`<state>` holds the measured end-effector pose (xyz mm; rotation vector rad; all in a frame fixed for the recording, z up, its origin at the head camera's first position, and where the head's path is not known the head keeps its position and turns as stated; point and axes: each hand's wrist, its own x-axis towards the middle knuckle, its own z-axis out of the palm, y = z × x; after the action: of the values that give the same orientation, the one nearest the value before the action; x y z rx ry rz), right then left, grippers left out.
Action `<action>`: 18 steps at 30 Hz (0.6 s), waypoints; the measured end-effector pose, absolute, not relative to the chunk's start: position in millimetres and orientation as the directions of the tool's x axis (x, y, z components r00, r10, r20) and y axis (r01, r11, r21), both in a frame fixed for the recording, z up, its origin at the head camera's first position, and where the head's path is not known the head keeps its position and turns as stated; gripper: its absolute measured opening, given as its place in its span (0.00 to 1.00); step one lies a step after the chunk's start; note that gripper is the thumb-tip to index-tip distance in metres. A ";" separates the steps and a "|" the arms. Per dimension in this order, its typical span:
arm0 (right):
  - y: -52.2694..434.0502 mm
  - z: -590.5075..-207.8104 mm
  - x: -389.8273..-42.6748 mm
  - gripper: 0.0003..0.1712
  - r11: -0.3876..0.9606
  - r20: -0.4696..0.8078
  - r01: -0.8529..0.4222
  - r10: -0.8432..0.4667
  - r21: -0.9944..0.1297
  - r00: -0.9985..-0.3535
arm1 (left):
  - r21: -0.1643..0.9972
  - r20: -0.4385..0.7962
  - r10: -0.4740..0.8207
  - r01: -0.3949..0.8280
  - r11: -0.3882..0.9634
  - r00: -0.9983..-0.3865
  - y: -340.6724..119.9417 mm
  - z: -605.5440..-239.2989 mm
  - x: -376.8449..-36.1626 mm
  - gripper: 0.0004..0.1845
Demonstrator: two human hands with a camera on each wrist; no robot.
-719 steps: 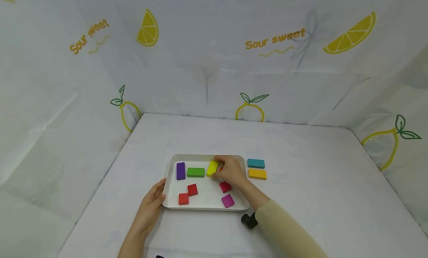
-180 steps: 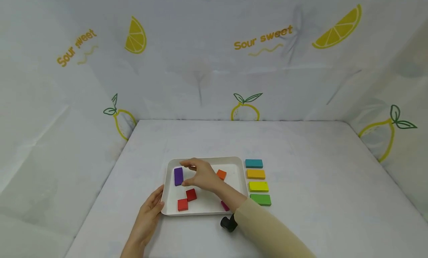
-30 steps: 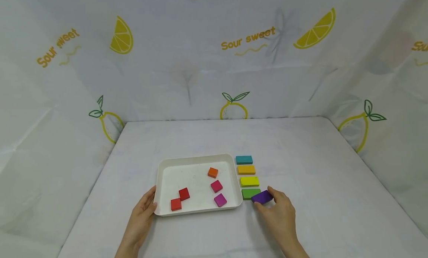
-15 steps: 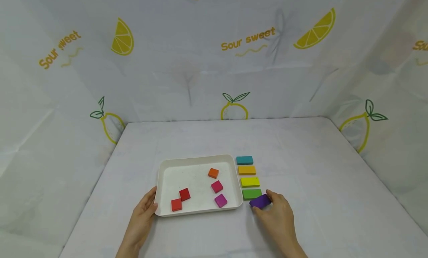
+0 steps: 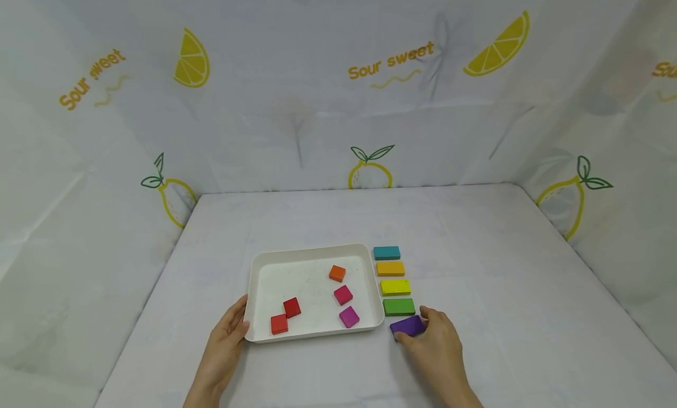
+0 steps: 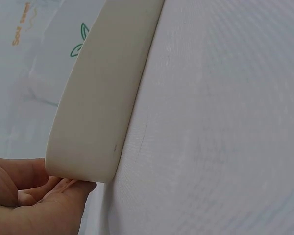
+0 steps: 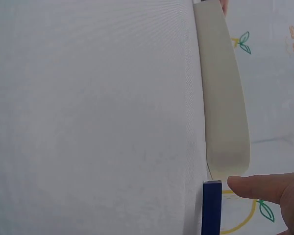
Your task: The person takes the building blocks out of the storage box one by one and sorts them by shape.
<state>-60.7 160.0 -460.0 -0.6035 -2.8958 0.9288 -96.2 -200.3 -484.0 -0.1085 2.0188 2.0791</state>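
Note:
A white tray [image 5: 304,257] lies on the table, and my left hand [image 5: 224,334] holds its left front corner. In the left wrist view, my fingers and thumb [image 6: 63,203] are against the tray's end wall [image 6: 95,98]. A purple block [image 5: 406,327] rests on the table off the tray's right front corner. My right hand [image 5: 438,337] is around it, thumb by its front edge and index finger by its far right end. In the right wrist view, a small gap shows between the thumb [image 7: 250,187] and the block [image 7: 211,210].
Beside the tray, teal [image 5: 386,253], orange-yellow [image 5: 390,268], yellow [image 5: 395,287] and green [image 5: 399,307] blocks form a column. Inside the tray lie an orange square [image 5: 337,273], a crimson square [image 5: 342,294], a magenta square [image 5: 349,317] and two red squares [image 5: 292,307].
Yellow, green and purple blocks have left the tray for the column since the oldest frame. Lately my right hand lowered the purple block toward me below the green one; its thumb now stands off it.

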 end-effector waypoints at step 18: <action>248.7 -463.1 -69.4 0.27 0.323 0.034 -0.058 -0.081 -0.945 -0.996 | 0.972 -0.228 0.117 -0.232 -0.023 -0.967 -199.7 -482.5 -95.5 0.31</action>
<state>-69.4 248.7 -463.1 0.1355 -2.5712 1.8342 -95.5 -199.7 -482.5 -0.1221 2.0083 2.0830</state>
